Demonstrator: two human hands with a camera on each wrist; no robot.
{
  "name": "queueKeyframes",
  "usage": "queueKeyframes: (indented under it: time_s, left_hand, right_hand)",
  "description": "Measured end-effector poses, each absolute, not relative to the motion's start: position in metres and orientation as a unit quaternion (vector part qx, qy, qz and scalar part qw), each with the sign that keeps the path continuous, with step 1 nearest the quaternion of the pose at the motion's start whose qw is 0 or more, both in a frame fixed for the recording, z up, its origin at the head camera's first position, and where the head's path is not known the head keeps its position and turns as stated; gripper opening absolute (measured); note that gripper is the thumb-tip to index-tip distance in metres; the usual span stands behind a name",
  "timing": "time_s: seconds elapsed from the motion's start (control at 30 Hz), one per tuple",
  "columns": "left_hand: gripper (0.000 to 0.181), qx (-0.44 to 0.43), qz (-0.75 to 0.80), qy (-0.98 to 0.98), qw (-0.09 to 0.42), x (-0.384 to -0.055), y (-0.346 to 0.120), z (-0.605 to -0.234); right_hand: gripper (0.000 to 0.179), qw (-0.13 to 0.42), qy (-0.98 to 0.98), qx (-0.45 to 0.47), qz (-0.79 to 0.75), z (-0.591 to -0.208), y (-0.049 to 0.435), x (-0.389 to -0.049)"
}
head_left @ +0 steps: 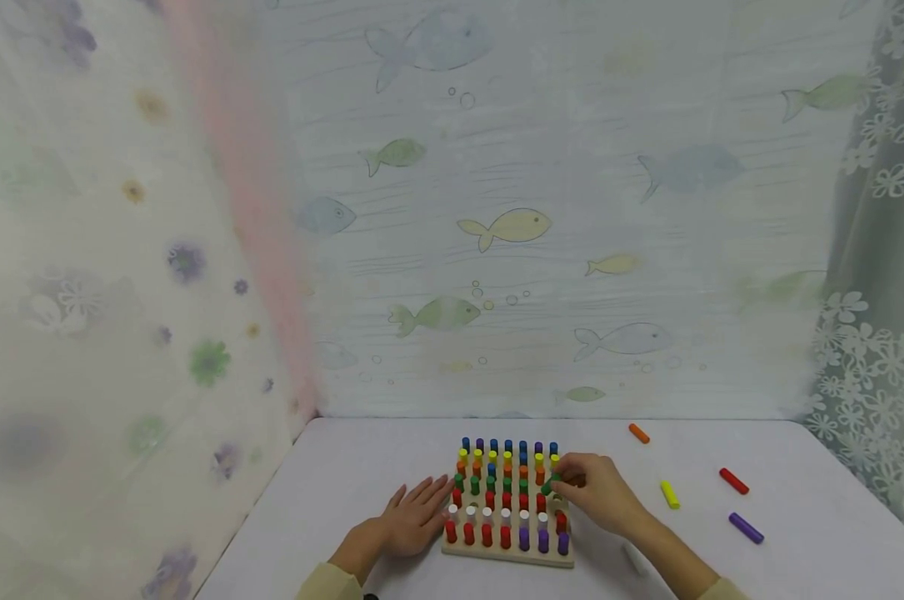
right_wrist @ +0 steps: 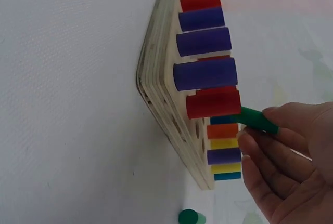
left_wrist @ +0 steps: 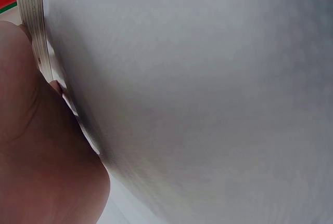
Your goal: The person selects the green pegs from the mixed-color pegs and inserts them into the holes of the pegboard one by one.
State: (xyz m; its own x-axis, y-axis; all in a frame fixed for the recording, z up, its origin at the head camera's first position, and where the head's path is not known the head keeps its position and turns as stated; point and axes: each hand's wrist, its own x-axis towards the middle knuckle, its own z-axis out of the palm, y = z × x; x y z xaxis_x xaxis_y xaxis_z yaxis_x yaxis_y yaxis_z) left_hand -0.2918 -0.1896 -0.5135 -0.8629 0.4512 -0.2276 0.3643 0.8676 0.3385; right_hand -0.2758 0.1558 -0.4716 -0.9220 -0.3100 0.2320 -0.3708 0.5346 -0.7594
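A wooden pegboard (head_left: 507, 556) stands on the table, with rows of blue, yellow, orange, green, red, white and purple pegs upright in it. My right hand (head_left: 597, 492) pinches a green peg (right_wrist: 258, 119) between thumb and fingers over the board's right side. That peg is tilted, and bare holes show in the board near it in the right wrist view. My left hand (head_left: 414, 518) lies with its fingers stretched out along the board's left edge; in the left wrist view, the board's layered side (left_wrist: 32, 21) is right at the fingers.
Loose on the table to the right lie an orange peg (head_left: 639, 433), a yellow peg (head_left: 670, 494), a red peg (head_left: 734, 481), a purple peg (head_left: 746, 527) and a white peg (head_left: 635, 558). A green peg (right_wrist: 188, 216) shows beyond the board. A fish-print curtain (head_left: 534, 292) hangs behind.
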Motion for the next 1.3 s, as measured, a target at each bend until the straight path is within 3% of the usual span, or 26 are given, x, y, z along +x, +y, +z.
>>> queueKeyframes:
  time_s: [0.3,1.3]
  left_hand:
    - [0.068,0.211,0.146,0.955,0.149,-0.296,-0.192,-0.52]
    - [0.068,0.208,0.148,0.955,0.149,-0.297,-0.191,-0.523]
  right_hand:
    - [0.005,0.055,-0.888,0.215,0.403,-0.477,0.151,-0.277]
    - [0.005,0.044,-0.896,0.215,0.386,-0.485,0.146,-0.283]
